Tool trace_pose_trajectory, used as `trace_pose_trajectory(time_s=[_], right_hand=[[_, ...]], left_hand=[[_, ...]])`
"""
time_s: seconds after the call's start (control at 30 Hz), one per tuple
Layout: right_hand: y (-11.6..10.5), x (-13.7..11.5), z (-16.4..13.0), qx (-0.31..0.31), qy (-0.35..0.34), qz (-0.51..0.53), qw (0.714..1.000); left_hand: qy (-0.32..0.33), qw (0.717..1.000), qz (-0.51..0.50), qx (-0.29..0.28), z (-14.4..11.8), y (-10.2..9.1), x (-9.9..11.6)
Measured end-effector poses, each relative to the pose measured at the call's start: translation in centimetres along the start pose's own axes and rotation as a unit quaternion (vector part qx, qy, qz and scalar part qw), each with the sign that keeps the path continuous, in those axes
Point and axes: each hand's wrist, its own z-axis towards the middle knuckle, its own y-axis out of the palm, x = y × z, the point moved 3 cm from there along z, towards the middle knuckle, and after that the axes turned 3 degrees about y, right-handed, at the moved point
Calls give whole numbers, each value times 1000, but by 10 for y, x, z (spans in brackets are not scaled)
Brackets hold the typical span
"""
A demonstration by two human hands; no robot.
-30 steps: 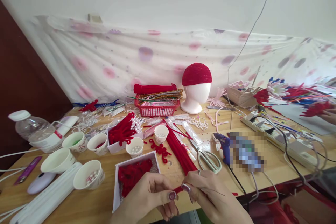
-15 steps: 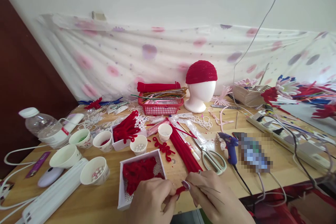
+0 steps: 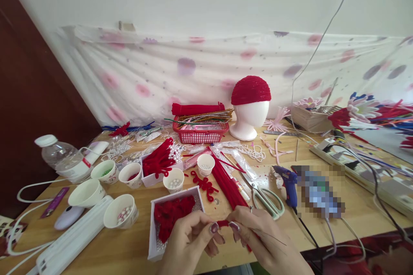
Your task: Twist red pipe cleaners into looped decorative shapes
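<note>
The short red pipe cleaner (image 3: 223, 224) lies crosswise, its long axis running nine to three o'clock, bridging both hands just above the table's (image 3: 97, 253) near edge. The left hand (image 3: 189, 240) pinches its nine o'clock end between thumb and forefinger; the right hand (image 3: 261, 236) pinches the three o'clock end. Both are equally near. The white box (image 3: 153, 232) of red pieces sits at the left hand's ten o'clock.

A box of pipe-cleaner pieces (image 3: 172, 217) is sitting on the worktop (image 3: 322, 227) just left of both hands. Scissors (image 3: 266, 200) are lying to the right, a glue gun (image 3: 288, 180) beyond them, a mannequin head (image 3: 250, 109) standing behind.
</note>
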Motion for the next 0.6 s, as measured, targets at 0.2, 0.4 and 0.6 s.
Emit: trace_pose_trajectory(time_s=[0.2, 0.4, 0.6], right_hand=[[10, 10, 1, 36, 58, 85, 994], [14, 13, 2, 6, 113, 191, 975], [11, 13, 2, 4, 101, 195, 976]], left_hand=[[275, 924, 257, 72, -9, -2, 12], [425, 799, 418, 73, -16, -9, 17], [311, 887, 337, 62, -9, -8, 21]])
